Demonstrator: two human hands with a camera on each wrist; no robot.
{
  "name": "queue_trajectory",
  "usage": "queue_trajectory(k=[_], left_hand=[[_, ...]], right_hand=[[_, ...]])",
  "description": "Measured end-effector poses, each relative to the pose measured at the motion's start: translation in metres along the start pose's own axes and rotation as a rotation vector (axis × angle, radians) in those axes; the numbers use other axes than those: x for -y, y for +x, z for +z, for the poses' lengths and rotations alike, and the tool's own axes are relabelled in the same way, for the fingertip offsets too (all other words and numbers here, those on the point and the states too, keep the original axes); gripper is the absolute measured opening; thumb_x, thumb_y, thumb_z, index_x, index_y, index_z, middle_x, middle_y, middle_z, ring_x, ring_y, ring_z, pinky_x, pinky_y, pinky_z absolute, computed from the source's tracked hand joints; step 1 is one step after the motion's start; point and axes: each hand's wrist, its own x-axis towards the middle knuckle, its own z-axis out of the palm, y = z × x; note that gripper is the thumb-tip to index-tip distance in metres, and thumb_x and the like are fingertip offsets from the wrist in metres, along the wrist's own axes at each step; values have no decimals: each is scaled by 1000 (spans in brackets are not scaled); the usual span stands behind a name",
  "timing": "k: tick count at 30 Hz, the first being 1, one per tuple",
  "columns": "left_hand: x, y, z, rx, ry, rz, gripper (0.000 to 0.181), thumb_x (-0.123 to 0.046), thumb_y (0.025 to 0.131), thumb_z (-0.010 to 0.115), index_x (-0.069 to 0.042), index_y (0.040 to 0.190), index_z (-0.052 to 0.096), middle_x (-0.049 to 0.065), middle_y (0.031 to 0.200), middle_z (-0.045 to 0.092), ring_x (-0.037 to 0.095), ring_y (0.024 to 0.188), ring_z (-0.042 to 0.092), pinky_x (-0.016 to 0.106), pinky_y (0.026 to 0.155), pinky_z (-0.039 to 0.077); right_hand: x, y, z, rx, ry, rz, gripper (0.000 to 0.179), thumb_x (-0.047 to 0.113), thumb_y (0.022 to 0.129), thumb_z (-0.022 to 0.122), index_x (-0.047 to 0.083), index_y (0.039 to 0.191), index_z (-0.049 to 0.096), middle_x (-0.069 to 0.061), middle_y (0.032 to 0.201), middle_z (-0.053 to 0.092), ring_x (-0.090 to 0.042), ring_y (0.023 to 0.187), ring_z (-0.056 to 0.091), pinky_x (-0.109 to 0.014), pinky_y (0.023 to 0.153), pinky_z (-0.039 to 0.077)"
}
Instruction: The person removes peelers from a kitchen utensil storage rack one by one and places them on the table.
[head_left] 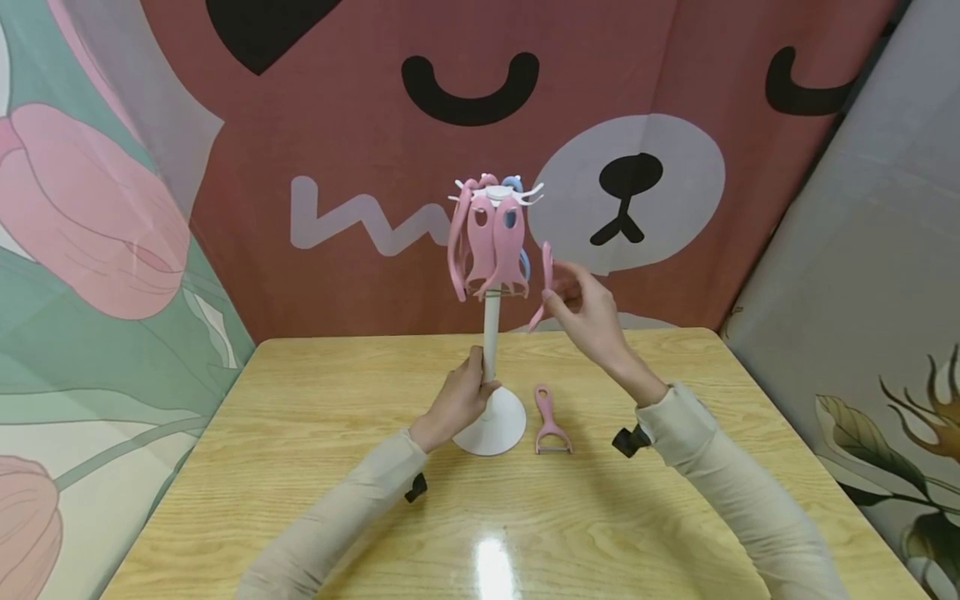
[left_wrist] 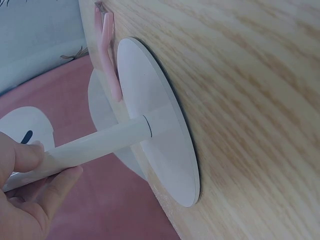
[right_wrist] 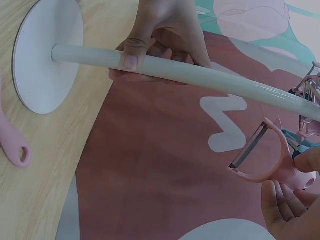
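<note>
A white stand (head_left: 491, 325) rises from a round base on the table, and my left hand (head_left: 459, 393) grips its pole low down, thumb and fingers curled round it. Several pink peelers (head_left: 481, 242) hang from the hooks at its top, with a blue peeler (head_left: 525, 265) partly hidden behind them. To the right of this cluster, my right hand (head_left: 588, 312) pinches a pink peeler (head_left: 547, 265) in the air, held upright by its handle. In the right wrist view, the blade end of that peeler (right_wrist: 285, 150) points away from the fingers.
Another pink peeler (head_left: 546, 412) lies on the wooden table (head_left: 330, 458), just right of the stand's round base (head_left: 498, 433). White hooks (head_left: 534, 192) stick out on the stand's right side. Printed cloth (head_left: 360, 275) hangs behind the table and at both sides.
</note>
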Motion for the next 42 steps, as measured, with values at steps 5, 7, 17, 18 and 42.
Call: queue_trajectory(k=[5,7,17,18,42], left_hand=[[0,-1,0,3,1,-1,38,-7,95,65,3,121,39,15,92,57,31,84,65,39,65,56],[0,-1,0,3,-2,-3,38,-6,95,65,3,121,39,15,93,57,32,84,65,39,65,55],[0,0,0,15,-9,-11,37,-10,97,63,3,121,39,15,93,57,30,84,65,38,65,55],[0,0,0,16,-11,-12,36,-10,97,63,3,121,39,15,93,57,30,84,65,38,65,55],[1,-1,1,19,-19,-16,37,-7,96,64,3,121,39,14,92,57,29,84,65,37,64,55]], right_hand=[[-14,-1,1,6,-16,22,41,5,96,65,-3,134,54,-17,98,66,-25,83,64,-17,71,49],[-15,-1,1,8,-25,18,40,7,96,65,-2,134,55,-15,99,66,-24,85,64,-17,73,50],[-17,-4,-1,-2,-71,10,38,6,95,67,-4,130,58,-14,102,65,-24,89,66,-16,75,50],[-18,-5,-1,-2,-76,11,38,6,95,67,-4,130,58,-14,102,65,-24,90,66,-16,75,50],[-27,-11,-8,81,-145,81,37,3,92,69,-5,126,59,-14,99,65,-24,87,65,-29,75,53]])
